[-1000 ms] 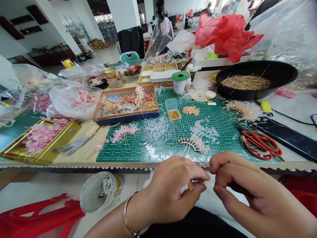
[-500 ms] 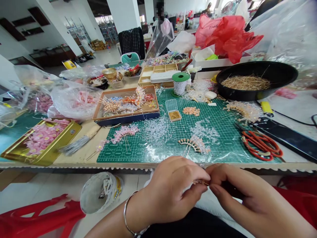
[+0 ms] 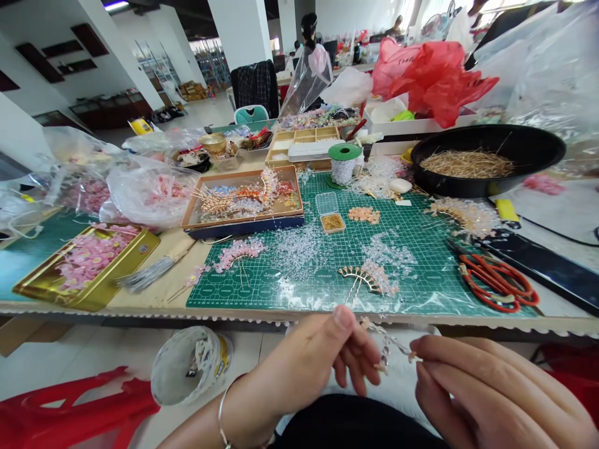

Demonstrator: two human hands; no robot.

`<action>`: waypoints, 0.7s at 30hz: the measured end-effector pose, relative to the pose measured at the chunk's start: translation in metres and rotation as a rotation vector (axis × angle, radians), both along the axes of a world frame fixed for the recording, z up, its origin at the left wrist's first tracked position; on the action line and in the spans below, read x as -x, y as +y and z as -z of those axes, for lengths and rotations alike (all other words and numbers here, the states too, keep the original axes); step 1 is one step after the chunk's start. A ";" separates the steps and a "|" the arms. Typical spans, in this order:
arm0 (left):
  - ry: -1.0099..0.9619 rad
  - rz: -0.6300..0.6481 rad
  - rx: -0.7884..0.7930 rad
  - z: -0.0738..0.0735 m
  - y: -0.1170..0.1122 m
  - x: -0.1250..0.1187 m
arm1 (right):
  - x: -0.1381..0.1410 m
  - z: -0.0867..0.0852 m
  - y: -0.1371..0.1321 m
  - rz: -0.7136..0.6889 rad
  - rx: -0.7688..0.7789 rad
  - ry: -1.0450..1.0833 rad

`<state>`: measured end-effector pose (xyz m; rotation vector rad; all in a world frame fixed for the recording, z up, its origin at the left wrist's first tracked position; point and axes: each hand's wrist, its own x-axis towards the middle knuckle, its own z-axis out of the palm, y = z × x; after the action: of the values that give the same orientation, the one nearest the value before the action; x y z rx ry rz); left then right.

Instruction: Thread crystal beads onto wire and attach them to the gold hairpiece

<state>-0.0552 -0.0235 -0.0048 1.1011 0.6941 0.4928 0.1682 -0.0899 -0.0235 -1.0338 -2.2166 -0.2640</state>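
Observation:
Both hands hover over my lap below the table edge. My left hand (image 3: 322,358) pinches one end of a thin wire strand of clear beads (image 3: 386,342) between thumb and forefinger, its other fingers hanging loose. My right hand (image 3: 477,386) pinches the strand's other end with its fingertips, fingers pressed together. The strand stretches between the two hands. A silver bangle sits on my left wrist. Just above, on the green cutting mat (image 3: 421,274), lies a gold hair comb with clear beads (image 3: 362,277).
On the mat lie piles of clear beads (image 3: 299,246), a pink beaded comb (image 3: 236,252), a small box of gold beads (image 3: 330,215) and red scissors (image 3: 498,280). A wooden tray (image 3: 243,199), gold tin (image 3: 84,265), black pan (image 3: 486,156), bags behind. White bucket (image 3: 189,362) on floor.
My hands have drawn apart and the bead strand now stretches between them. My left hand has rotated, with its lower fingers loosened. The view has tilted down slightly.

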 end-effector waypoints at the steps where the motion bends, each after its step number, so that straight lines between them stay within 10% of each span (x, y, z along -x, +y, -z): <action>1: -0.048 0.005 0.065 0.000 0.000 -0.004 | -0.001 0.001 -0.001 -0.005 -0.018 -0.012; 21: -0.155 -0.194 0.243 0.000 0.000 -0.015 | 0.021 -0.015 0.005 0.035 0.032 0.202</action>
<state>-0.0405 -0.0233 -0.0045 0.7631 0.7077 0.6348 0.1473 -0.0852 -0.0090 -1.0682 -2.0294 -0.1332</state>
